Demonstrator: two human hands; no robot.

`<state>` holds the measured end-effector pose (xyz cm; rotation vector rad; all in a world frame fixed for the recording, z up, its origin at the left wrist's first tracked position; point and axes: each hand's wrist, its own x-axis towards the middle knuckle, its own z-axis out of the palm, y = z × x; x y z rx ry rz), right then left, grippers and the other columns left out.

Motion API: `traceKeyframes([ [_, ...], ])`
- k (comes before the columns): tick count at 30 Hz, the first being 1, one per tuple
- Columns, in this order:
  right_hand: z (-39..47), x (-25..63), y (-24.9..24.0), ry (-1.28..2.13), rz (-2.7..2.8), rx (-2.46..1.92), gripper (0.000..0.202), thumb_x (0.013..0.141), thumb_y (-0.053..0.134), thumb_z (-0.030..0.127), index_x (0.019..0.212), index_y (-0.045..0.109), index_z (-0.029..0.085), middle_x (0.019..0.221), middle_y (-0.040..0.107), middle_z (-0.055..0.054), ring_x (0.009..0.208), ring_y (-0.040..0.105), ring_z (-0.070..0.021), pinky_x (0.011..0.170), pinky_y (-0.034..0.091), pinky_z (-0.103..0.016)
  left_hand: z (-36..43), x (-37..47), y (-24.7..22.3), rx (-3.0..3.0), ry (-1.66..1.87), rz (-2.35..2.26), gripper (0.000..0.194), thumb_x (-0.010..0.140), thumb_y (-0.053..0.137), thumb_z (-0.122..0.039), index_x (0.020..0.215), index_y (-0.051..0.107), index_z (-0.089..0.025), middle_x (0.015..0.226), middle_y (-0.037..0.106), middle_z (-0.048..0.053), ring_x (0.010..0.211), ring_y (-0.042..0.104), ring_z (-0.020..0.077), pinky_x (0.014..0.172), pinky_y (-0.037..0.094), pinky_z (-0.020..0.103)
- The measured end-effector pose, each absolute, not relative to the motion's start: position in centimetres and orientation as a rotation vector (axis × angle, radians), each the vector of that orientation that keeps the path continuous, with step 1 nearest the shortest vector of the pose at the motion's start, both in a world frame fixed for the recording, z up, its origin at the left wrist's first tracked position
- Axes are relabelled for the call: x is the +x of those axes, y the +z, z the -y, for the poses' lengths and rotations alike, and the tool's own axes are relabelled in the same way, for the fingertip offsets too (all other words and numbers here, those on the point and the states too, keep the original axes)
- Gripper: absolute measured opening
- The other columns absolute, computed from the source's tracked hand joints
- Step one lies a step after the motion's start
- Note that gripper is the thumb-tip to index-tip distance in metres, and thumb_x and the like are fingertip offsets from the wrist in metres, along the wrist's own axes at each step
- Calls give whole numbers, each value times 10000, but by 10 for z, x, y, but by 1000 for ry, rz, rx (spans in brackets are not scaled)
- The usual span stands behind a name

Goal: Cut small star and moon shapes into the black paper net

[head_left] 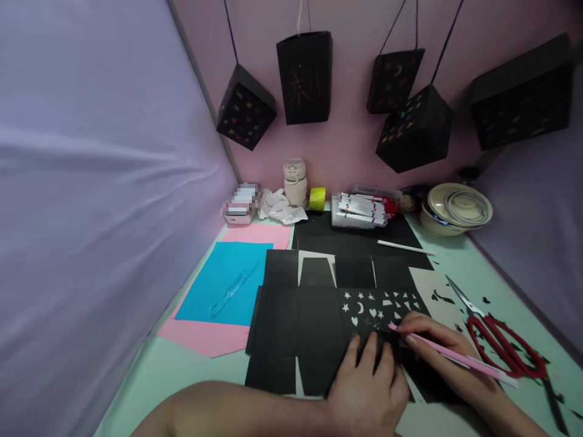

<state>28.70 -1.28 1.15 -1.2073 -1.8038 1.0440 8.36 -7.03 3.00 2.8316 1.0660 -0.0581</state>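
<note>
A sheet of black card point(319, 318), slit into flaps along its edges, lies flat before me. Its right panel has star, moon, heart and triangle shapes cut out, showing pale underneath. My left hand point(367, 388) presses flat on the card just below these shapes, fingers spread. In my right hand point(444, 346) is a slim pink craft knife point(460, 358), held like a pen, its front end at the lower cut-outs. The blade tip is too small to make out. Red-handled scissors point(496, 343) rest beside my right hand, blades pointing away.
Blue paper point(218, 273) over pink sheets bears a clear ruler point(234, 289). Behind stand a bottle point(295, 184), yellow tape point(317, 199), a box of markers point(362, 209) and a lidded bowl point(455, 209). A white stick point(405, 247) and black scraps lie right. Black paper boxes point(305, 79) hang above.
</note>
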Motion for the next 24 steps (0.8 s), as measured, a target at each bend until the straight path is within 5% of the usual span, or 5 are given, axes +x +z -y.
traceKeyframes([
  [9, 12, 294, 12, 1097, 1552, -1422, 256, 781, 709, 434, 925, 701, 223, 907, 719, -63, 795, 681, -210, 671, 569, -262, 76, 83, 27, 2777, 8, -1150, 936, 833, 321, -791, 1430, 438, -79, 1515, 385, 191, 1408, 274, 403, 1127, 235, 552],
  [14, 13, 290, 17, 1204, 1424, -1451, 255, 788, 705, 420, 937, 711, 213, 832, 717, -40, 708, 653, -182, 607, 531, -269, 76, 86, 20, 2767, 44, -1154, 937, 796, 430, -787, 1420, 460, -88, 1524, 386, 161, 1407, 266, 427, 1118, 256, 581],
  [24, 17, 285, 24, 1134, 1674, -1366, 115, 821, 622, 274, 881, 690, 203, 876, 715, -28, 804, 652, -179, 714, 508, -289, 74, 87, 14, 2797, 118, -1150, 914, 776, 487, -779, 1398, 498, -109, 1502, 423, 155, 1390, 315, 429, 1099, 288, 597],
])
